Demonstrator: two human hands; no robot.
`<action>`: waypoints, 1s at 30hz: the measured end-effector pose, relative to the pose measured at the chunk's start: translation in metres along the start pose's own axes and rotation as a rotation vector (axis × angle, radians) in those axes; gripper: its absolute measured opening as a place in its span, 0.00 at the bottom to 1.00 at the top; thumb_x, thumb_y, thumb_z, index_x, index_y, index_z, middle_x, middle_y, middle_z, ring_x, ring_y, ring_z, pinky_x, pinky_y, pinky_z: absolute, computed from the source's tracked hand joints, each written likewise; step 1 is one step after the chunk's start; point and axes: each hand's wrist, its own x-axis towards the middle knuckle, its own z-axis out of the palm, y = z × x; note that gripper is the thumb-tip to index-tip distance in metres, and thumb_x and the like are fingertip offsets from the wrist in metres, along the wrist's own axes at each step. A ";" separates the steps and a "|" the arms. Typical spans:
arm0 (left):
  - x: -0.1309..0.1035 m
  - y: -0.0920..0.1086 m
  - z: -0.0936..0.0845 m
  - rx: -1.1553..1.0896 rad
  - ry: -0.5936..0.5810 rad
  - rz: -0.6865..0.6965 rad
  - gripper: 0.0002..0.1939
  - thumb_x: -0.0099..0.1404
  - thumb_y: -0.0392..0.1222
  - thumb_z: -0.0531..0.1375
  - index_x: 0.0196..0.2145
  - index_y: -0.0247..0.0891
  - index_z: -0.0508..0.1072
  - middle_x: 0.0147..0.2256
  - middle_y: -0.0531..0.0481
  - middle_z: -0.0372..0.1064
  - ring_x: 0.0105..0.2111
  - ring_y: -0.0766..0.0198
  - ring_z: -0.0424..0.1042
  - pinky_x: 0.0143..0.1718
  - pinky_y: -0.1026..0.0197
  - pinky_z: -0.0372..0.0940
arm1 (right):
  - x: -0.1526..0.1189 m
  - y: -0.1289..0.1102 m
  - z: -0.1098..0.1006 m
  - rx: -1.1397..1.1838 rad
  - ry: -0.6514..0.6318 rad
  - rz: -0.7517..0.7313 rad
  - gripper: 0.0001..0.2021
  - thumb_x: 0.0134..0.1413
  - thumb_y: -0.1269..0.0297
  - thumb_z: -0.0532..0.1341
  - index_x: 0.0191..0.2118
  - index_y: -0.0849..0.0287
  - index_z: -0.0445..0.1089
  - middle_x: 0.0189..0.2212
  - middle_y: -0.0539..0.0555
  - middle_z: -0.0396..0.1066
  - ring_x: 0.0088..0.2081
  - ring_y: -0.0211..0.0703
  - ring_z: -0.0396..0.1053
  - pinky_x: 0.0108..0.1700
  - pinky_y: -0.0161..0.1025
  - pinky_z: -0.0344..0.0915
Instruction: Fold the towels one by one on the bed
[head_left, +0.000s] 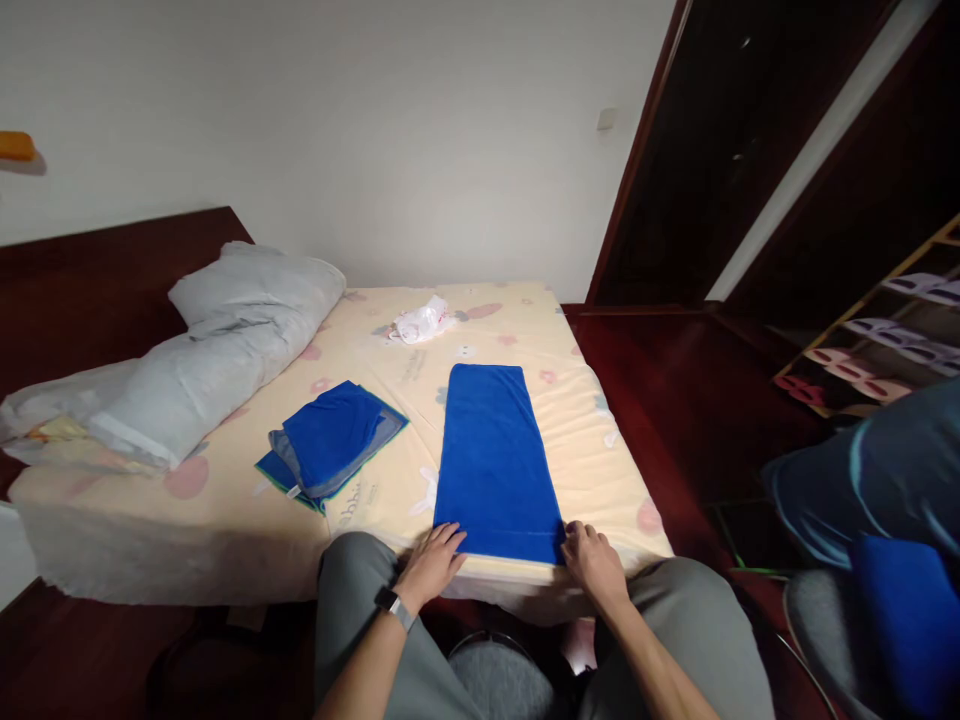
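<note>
So we've got our left hand resting mostly flat on the near left corner of a blue cloth, fingers pretty much stretched out and not gripping anything. Our right hand is at the near right corner with its fingers bent over the edge, but we honestly can't tell if it's pinching the fabric or just pressing on it. The cloth lies between the two hands and runs straight out ahead of them, a long flat strip that gets narrower toward the far end, with its near edge right by the edge of the bed. Out ahead of the left hand and off to its left, well clear of our fingers, there's a messy little stack of blue and grey cloths, with a small white tag poking out on the side nearer us. Way past the left hand, beyond the far end of the strip, sits a crumpled white bundle. Farther left of that hand, a big pale pillow-like bundle slumps by the dark headboard. We're wearing a wristband on the left wrist. Off to the right of our right hand, well apart, there's a blue item on a grey seat, and farther out a rack of slippers.
</note>
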 end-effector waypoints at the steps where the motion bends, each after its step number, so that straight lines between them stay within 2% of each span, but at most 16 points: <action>1: -0.003 -0.003 0.001 -0.009 -0.026 0.001 0.24 0.74 0.45 0.55 0.65 0.46 0.64 0.68 0.47 0.60 0.68 0.52 0.57 0.68 0.48 0.53 | -0.001 -0.001 -0.001 0.008 0.029 -0.059 0.16 0.62 0.68 0.52 0.52 0.60 0.69 0.49 0.64 0.75 0.48 0.54 0.73 0.49 0.45 0.67; 4: -0.005 -0.011 0.004 -0.008 -0.080 0.022 0.28 0.73 0.42 0.55 0.69 0.47 0.59 0.71 0.49 0.54 0.71 0.54 0.52 0.71 0.47 0.49 | -0.003 -0.003 0.002 0.099 0.055 -0.343 0.20 0.57 0.70 0.54 0.55 0.58 0.70 0.58 0.63 0.70 0.57 0.54 0.68 0.59 0.49 0.64; 6: -0.003 -0.015 0.005 0.005 -0.078 0.031 0.28 0.73 0.39 0.53 0.69 0.47 0.59 0.71 0.50 0.54 0.71 0.56 0.53 0.71 0.47 0.50 | -0.005 -0.002 0.008 0.148 -0.020 -0.458 0.25 0.55 0.68 0.57 0.59 0.58 0.68 0.63 0.62 0.66 0.62 0.54 0.65 0.65 0.50 0.61; 9: 0.003 -0.020 0.004 0.013 -0.099 0.048 0.28 0.72 0.34 0.51 0.68 0.43 0.62 0.69 0.47 0.58 0.69 0.57 0.57 0.70 0.50 0.53 | -0.006 0.003 0.017 0.133 -0.116 -0.433 0.29 0.53 0.69 0.58 0.63 0.60 0.65 0.64 0.63 0.66 0.63 0.56 0.65 0.64 0.52 0.63; 12: 0.006 -0.023 0.002 -0.003 -0.110 0.047 0.26 0.71 0.32 0.52 0.65 0.39 0.67 0.67 0.44 0.63 0.67 0.58 0.62 0.69 0.52 0.56 | -0.005 0.009 0.023 0.116 -0.088 -0.399 0.28 0.56 0.69 0.56 0.63 0.60 0.66 0.62 0.63 0.68 0.61 0.56 0.68 0.61 0.53 0.66; 16: 0.004 -0.018 -0.004 -0.082 -0.013 0.024 0.22 0.72 0.40 0.56 0.62 0.42 0.71 0.64 0.45 0.67 0.65 0.57 0.66 0.68 0.52 0.59 | -0.002 0.013 0.026 0.131 -0.045 -0.432 0.29 0.55 0.70 0.57 0.64 0.60 0.66 0.64 0.62 0.67 0.63 0.55 0.66 0.66 0.52 0.63; 19: 0.001 -0.013 -0.008 -0.139 0.001 -0.034 0.21 0.74 0.43 0.54 0.60 0.41 0.73 0.63 0.44 0.69 0.64 0.57 0.67 0.67 0.52 0.60 | 0.000 0.015 0.028 0.101 -0.061 -0.449 0.28 0.56 0.74 0.54 0.63 0.61 0.68 0.63 0.62 0.69 0.63 0.53 0.67 0.67 0.53 0.62; 22: 0.000 -0.012 -0.012 -0.182 -0.018 -0.106 0.23 0.70 0.35 0.53 0.59 0.43 0.74 0.63 0.47 0.68 0.64 0.59 0.67 0.68 0.54 0.59 | 0.002 0.016 0.031 0.058 -0.102 -0.468 0.29 0.56 0.79 0.50 0.62 0.60 0.70 0.63 0.61 0.69 0.63 0.51 0.67 0.66 0.52 0.64; 25: 0.001 -0.013 -0.015 -0.232 -0.042 -0.135 0.32 0.60 0.26 0.55 0.60 0.46 0.74 0.64 0.51 0.67 0.64 0.61 0.67 0.68 0.56 0.58 | 0.003 0.016 0.031 0.051 -0.088 -0.481 0.29 0.55 0.80 0.51 0.61 0.60 0.70 0.62 0.63 0.68 0.63 0.52 0.68 0.66 0.51 0.66; 27: 0.003 -0.014 -0.016 -0.246 -0.042 -0.142 0.34 0.58 0.24 0.55 0.59 0.46 0.74 0.64 0.52 0.67 0.64 0.60 0.67 0.68 0.56 0.59 | 0.002 0.015 0.030 0.061 -0.074 -0.473 0.29 0.55 0.80 0.51 0.60 0.61 0.71 0.62 0.63 0.69 0.62 0.52 0.68 0.65 0.51 0.66; 30: 0.004 -0.016 -0.017 -0.245 -0.027 -0.155 0.28 0.62 0.28 0.56 0.58 0.46 0.76 0.62 0.50 0.70 0.62 0.59 0.69 0.67 0.55 0.61 | 0.002 0.016 0.025 0.129 -0.069 -0.437 0.29 0.55 0.80 0.50 0.59 0.60 0.72 0.59 0.63 0.72 0.61 0.53 0.70 0.64 0.51 0.67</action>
